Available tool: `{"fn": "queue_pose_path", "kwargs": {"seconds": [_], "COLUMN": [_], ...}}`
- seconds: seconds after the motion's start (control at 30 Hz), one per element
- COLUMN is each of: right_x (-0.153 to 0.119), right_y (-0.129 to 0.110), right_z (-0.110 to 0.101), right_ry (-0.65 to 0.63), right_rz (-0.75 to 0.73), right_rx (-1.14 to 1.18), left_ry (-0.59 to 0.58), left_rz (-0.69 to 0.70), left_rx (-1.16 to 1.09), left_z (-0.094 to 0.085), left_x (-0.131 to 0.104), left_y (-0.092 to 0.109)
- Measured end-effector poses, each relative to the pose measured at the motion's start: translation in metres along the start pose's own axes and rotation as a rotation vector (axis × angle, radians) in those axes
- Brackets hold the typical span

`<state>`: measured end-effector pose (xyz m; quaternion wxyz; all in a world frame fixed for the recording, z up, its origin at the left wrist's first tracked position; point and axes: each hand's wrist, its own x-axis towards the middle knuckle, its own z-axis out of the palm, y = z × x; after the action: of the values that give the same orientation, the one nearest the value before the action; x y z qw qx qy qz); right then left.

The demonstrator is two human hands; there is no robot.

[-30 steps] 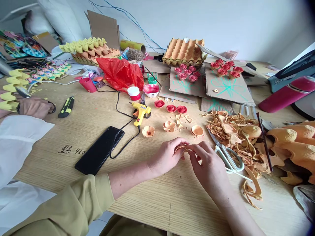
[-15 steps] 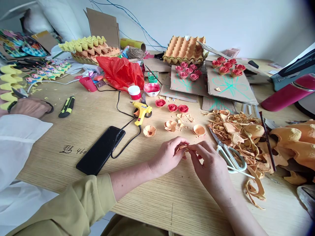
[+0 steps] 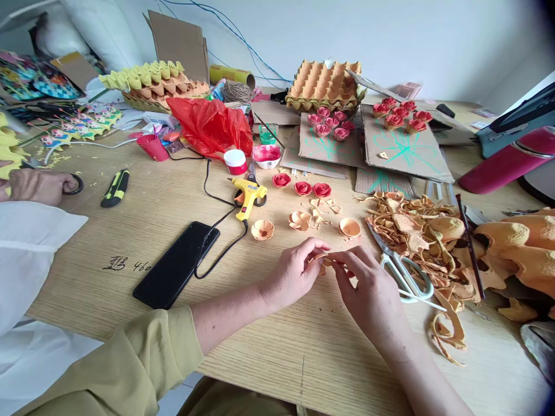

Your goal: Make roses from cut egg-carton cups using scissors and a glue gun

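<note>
Between the fingertips of both hands is a small orange egg-carton piece (image 3: 323, 262), mostly hidden by the fingers. My left hand (image 3: 291, 274) pinches it from the left, while my right hand (image 3: 373, 292) grips its right side. Just beyond them on the table sit an orange cup (image 3: 350, 227), an orange petalled flower (image 3: 300, 221) and another open flower (image 3: 262, 230). Red paper roses (image 3: 303, 189) stand behind these, near some small scraps (image 3: 319, 216). White-handled scissors (image 3: 406, 277) lie right of my right hand.
A yellow glue gun (image 3: 248, 198) with its cord and a black phone (image 3: 176, 266) lie left of my hands. Orange trimmings (image 3: 416, 237) heap at right. Cardboard (image 3: 407, 151) bears red roses at the back. A co-worker's hand (image 3: 39, 186) holds scissors at far left.
My fingers have shifted slightly around the orange piece, which shows a little more. At far left, the co-worker's hand and scissors have moved left.
</note>
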<state>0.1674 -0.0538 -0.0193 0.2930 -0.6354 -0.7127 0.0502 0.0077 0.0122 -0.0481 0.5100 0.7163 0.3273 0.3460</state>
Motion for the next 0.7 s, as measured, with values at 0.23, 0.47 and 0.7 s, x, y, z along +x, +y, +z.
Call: {"fn": "queue_pose_path", "kwargs": {"seconds": [0.23,0.47,0.7], "right_x": [-0.0003,-0.0018,-0.0021], "right_y": [-0.0003,-0.0021,-0.0016], "right_z": [0.0002,-0.0002,0.0006], "right_ry": [0.001,0.013,0.018], "right_rz": [0.004,-0.006,-0.042], "right_rx": [0.000,-0.026,-0.074], "left_ry": [0.006,0.012,0.005], "left_rz": [0.011,0.012,-0.017], "left_rx": [0.036,0.011,-0.022], "left_z": [-0.0001,0.0006,-0.0001], "left_x": [0.0001,0.0014,0.0015], "left_y": [0.0000,-0.0006,0.0028]}}
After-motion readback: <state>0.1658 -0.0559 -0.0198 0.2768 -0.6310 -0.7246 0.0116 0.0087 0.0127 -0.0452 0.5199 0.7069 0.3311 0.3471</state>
